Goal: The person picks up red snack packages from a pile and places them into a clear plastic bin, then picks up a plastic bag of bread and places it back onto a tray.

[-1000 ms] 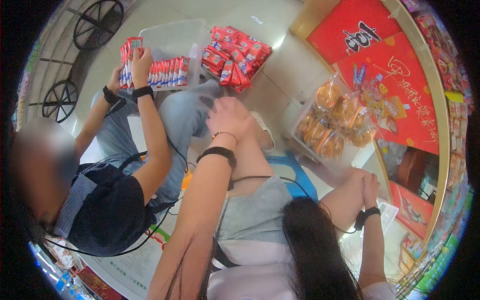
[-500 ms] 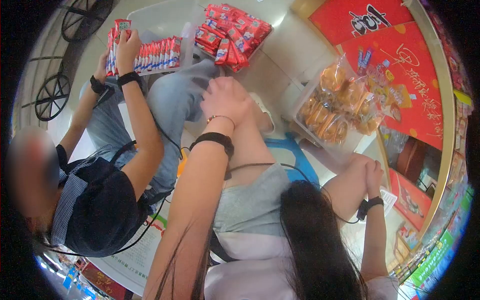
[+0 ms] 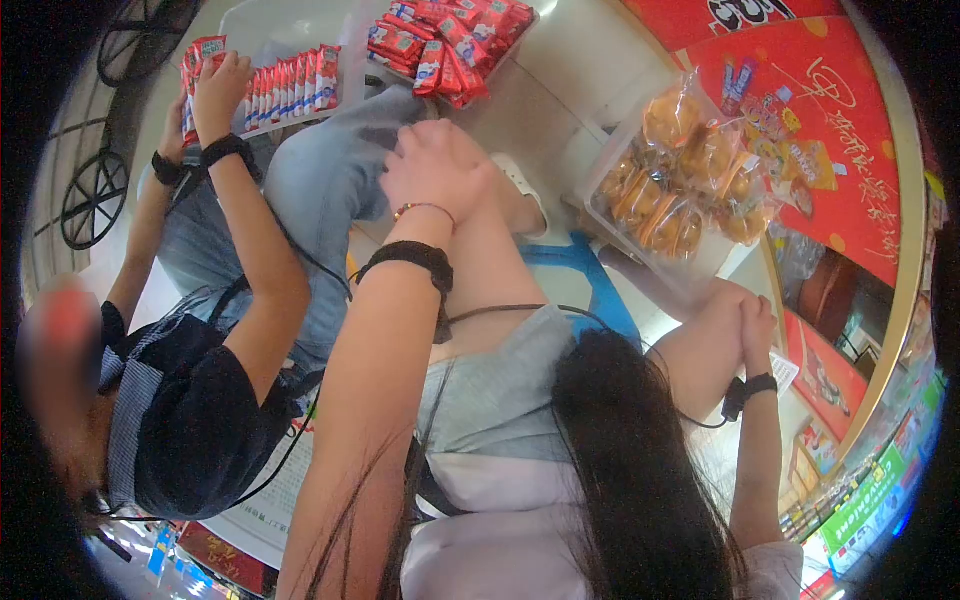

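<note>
My left hand [image 3: 435, 170] rests on my left knee, its fingers laid over it and holding nothing. On my right knee lies my right hand [image 3: 757, 330], likewise without any object, fingers draped over the far side. A clear plastic tub of wrapped brown round snacks [image 3: 680, 180] stands between my knees and the red boxes, nearest to my right hand. Beyond my left hand is a heap of red-wrapped snack packets [image 3: 455, 45]. Both my wrists wear black bands with a cable.
At left sits a co-worker in a dark shirt [image 3: 200, 420], both hands on red packets beside a clear bin [image 3: 350, 70] with a row of them. A blue stool [image 3: 590, 285] is under me. Red printed boxes [image 3: 830, 130] stand at right, behind a curved edge.
The view has shifted slightly, so most things sit a little further left or lower. My hands stay on my knees. The co-worker's hands remain at the red packets.
</note>
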